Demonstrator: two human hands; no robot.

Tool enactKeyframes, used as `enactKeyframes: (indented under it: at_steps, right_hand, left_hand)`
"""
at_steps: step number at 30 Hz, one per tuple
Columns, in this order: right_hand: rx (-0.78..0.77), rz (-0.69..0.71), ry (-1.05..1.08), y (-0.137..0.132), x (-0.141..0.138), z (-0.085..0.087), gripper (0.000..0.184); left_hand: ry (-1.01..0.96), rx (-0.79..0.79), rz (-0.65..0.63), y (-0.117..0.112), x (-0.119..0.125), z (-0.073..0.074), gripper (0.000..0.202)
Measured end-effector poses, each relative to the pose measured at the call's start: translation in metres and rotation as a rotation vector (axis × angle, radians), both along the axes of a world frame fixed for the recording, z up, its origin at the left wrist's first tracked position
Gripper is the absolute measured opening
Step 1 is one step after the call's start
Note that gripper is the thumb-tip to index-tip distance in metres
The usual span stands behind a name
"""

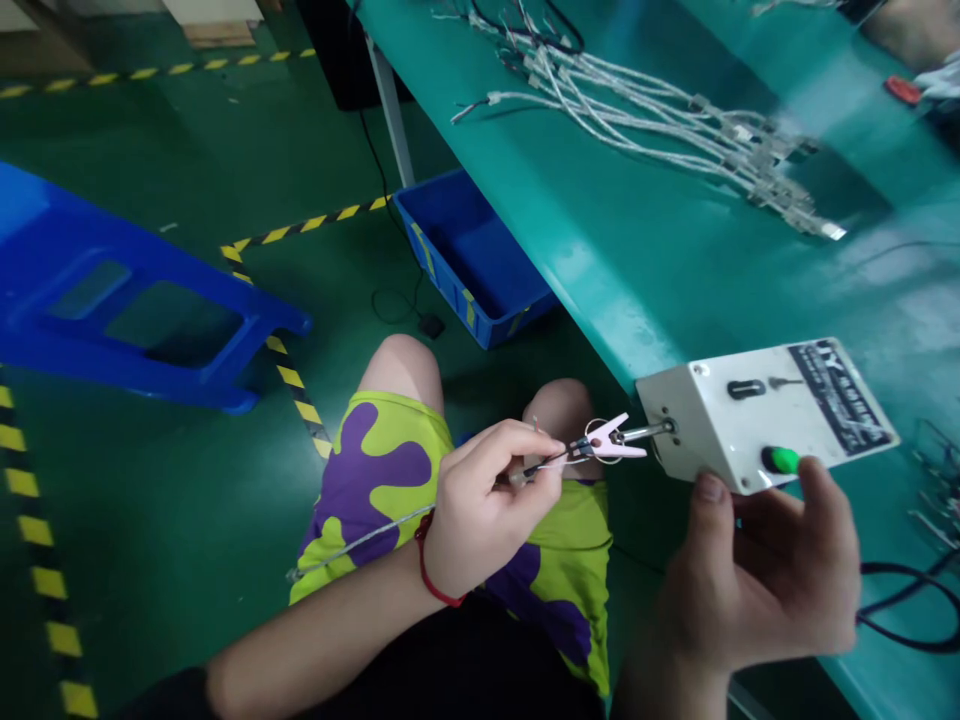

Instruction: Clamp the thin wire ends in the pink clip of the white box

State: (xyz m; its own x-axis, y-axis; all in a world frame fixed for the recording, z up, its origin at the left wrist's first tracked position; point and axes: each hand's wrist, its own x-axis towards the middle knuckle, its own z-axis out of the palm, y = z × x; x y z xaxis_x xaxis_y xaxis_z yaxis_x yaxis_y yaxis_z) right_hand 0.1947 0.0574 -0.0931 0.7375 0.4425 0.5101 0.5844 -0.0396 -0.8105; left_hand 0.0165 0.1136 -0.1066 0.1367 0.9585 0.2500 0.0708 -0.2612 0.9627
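Observation:
My left hand is closed in a pinch on the end of a thin grey cable that trails down over my lap. The cable's tip sits in a small pink clip at a metal shaft sticking out of the side of a white box. My right hand grips that box from below at the teal table's edge, thumb on its side and a fingertip next to its green button. The box carries a black label and a dark slot on top.
A bundle of white cables lies across the teal table. A blue bin stands on the green floor under the table, and a blue plastic stool lies at left. Black cables hang at right. Another person's hand shows top right.

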Motion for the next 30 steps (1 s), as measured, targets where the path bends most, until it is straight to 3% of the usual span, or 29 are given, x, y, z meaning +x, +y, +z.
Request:
enactKeyframes:
  at_steps: [3, 6, 10, 13, 16, 18, 20, 25, 30]
  right_hand:
    - [0.075, -0.122, -0.145, 0.007, -0.006, -0.001, 0.061]
    - [0.029, -0.159, -0.170, 0.008, -0.006, -0.004, 0.051]
    - [0.004, -0.147, -0.139, 0.005, -0.001, -0.010, 0.055]
    - [0.094, -0.097, -0.114, 0.003, -0.005, -0.011, 0.066]
    - [0.167, -0.096, -0.081, -0.002, -0.025, -0.005, 0.047]
    - [0.121, -0.028, 0.041, -0.008, -0.044, -0.001, 0.024]
    - [0.018, 0.138, 0.260, -0.015, -0.059, 0.001, 0.014]
    - [-0.115, 0.499, 0.744, -0.026, -0.070, -0.001, 0.016]
    - [-0.052, 0.611, 0.856, -0.027, -0.068, 0.009, 0.010]
  left_hand:
    - [0.003, -0.002, 0.005, 0.001, 0.001, -0.002, 0.019]
    - [-0.008, -0.018, 0.002, 0.001, 0.000, -0.003, 0.019]
    - [-0.021, -0.048, 0.010, -0.001, -0.004, -0.005, 0.017]
    - [-0.057, -0.066, 0.027, -0.004, -0.008, -0.005, 0.018]
    - [-0.119, -0.073, 0.025, -0.008, -0.010, -0.002, 0.021]
    - [-0.148, -0.079, 0.018, -0.012, -0.011, 0.001, 0.021]
    - [-0.155, -0.091, -0.003, -0.016, -0.011, 0.005, 0.020]
    - [-0.119, -0.045, -0.066, -0.026, -0.014, 0.015, 0.025]
    - [-0.084, 0.028, -0.107, -0.032, -0.014, 0.024, 0.026]
